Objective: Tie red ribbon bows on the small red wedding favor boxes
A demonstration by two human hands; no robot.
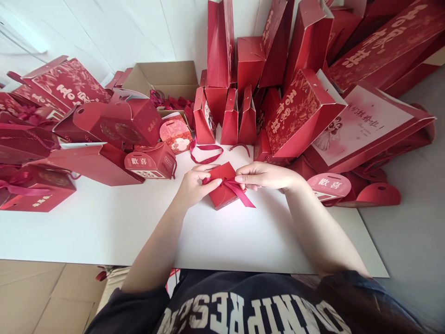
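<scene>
A small red gift box [219, 198] sits on the white table in front of me, with a dark pink ribbon [246, 196] across its top. The ribbon is gathered in a loop or knot, and its tail hangs over the near right edge. My left hand [199, 184] is closed at the box's left side, its thumb pressing the ribbon on the lid. My right hand [259, 176] pinches part of the ribbon between thumb and fingers at the right side of the box. The fingers partly cover the knot.
On the white table [146, 232], red gift boxes [149, 160] crowd the left. Tall red bags [295, 111] are stacked at the back and right. Behind stands an open cardboard box [167, 76] holding ribbons. A loose ribbon loop [206, 155] lies just beyond my hands.
</scene>
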